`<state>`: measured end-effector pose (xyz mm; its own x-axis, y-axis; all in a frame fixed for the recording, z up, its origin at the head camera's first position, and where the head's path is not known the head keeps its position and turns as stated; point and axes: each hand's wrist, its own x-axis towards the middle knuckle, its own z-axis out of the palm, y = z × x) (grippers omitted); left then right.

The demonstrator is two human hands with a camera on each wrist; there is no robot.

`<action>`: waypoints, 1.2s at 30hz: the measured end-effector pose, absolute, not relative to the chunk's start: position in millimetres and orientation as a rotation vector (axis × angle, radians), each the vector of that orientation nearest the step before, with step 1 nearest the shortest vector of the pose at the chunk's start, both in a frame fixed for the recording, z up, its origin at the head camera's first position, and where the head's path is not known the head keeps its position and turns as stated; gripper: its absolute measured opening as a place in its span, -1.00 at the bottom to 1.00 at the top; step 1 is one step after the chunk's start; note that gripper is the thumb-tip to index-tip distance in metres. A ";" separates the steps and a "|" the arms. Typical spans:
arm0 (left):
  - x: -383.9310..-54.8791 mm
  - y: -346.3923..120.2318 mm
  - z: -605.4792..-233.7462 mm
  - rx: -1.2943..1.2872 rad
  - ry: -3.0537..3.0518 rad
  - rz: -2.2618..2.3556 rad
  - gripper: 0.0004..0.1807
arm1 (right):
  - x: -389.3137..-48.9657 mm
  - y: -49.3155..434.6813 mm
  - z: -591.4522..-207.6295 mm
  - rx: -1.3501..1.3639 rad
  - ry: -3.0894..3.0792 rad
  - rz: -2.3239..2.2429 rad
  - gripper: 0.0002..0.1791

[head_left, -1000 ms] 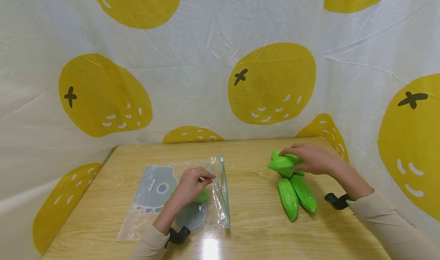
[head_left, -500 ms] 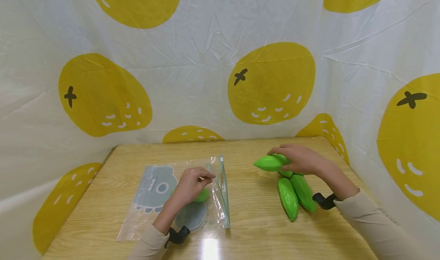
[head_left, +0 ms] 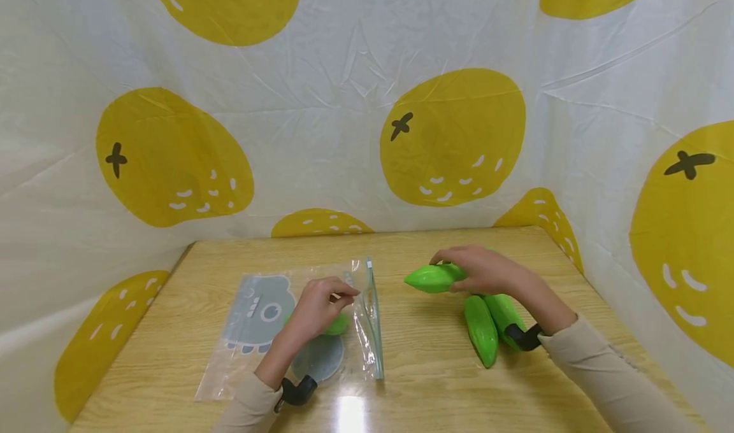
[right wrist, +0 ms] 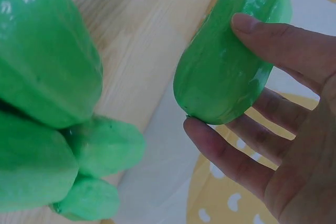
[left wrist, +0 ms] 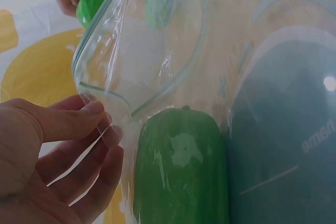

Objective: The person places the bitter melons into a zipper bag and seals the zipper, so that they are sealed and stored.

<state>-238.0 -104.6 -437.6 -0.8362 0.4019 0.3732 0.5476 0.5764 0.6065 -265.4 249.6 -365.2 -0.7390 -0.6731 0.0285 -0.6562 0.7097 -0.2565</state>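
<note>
A clear zip bag (head_left: 355,356) with a grey-blue cartoon print lies on the table at centre left, its zip end facing right. My left hand (head_left: 321,302) pinches the film near that mouth between thumb and fingers; in the left wrist view the mouth gapes. Inside the bag is one green toy cucumber (left wrist: 181,166). To the right, my right hand (head_left: 487,269) holds another glossy toy cucumber (head_left: 431,279) above the table, thumb on one side and fingers on the other. Its pointed end faces the bag.
Two more toy cucumbers (head_left: 480,331) show below my right hand, partly behind the wrist strap. Several green ends (right wrist: 105,145) crowd together in the right wrist view. A white curtain (head_left: 321,165) printed with yellow fruit surrounds the wooden table (head_left: 413,356) at the back and sides.
My right hand has lifted a toy cucumber off the pile and carried it left toward the bag. My left hand and the bag have stayed still.
</note>
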 end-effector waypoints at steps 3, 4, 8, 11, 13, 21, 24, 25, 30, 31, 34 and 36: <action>-238.1 -104.9 -437.4 -0.796 -2.609 -1.104 -0.83 | -265.9 245.6 -367.9 -1.113 2.836 -0.386 -0.46; -238.1 -105.0 -437.5 -0.796 -2.608 -1.103 -0.83 | -266.0 244.6 -368.7 -1.114 2.839 -0.378 -0.46; -238.2 -105.5 -437.9 -0.789 -2.611 -1.109 -0.83 | -266.5 240.4 -371.3 -1.128 2.851 -0.351 -0.45; -238.3 -105.7 -438.2 -0.785 -2.610 -1.111 -0.83 | -267.0 237.7 -372.5 -1.138 2.861 -0.339 -0.45; -238.5 -105.7 -438.4 -0.782 -2.610 -1.103 -0.83 | -267.7 236.1 -373.5 -1.140 2.864 -0.330 -0.45; -239.4 -105.4 -439.2 -0.782 -2.611 -1.087 -0.82 | -266.5 229.7 -373.8 -1.087 2.843 -0.333 -0.43; -239.4 -105.3 -439.5 -0.781 -2.609 -1.089 -0.82 | -266.7 227.4 -374.3 -1.078 2.834 -0.343 -0.42; -239.4 -105.2 -439.6 -0.780 -2.607 -1.092 -0.82 | -266.8 226.8 -374.7 -1.078 2.835 -0.343 -0.42; -240.0 -104.8 -440.2 -0.777 -2.611 -1.100 -0.82 | -267.9 224.9 -378.2 -1.060 2.836 -0.342 -0.42; -240.0 -104.8 -440.4 -0.776 -2.612 -1.100 -0.82 | -267.9 224.4 -378.5 -1.057 2.834 -0.341 -0.42; -240.1 -104.7 -440.7 -0.772 -2.615 -1.099 -0.82 | -267.8 222.3 -379.2 -1.063 2.829 -0.338 -0.42; -240.1 -104.8 -441.0 -0.770 -2.614 -1.100 -0.82 | -267.6 220.7 -379.2 -1.076 2.821 -0.346 -0.43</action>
<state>-240.1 -104.8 -441.0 -0.8433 0.3862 0.3737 0.5372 0.5866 0.6061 -267.6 220.7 -379.2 -0.7447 -0.6673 -0.0143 -0.6441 0.7241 -0.2467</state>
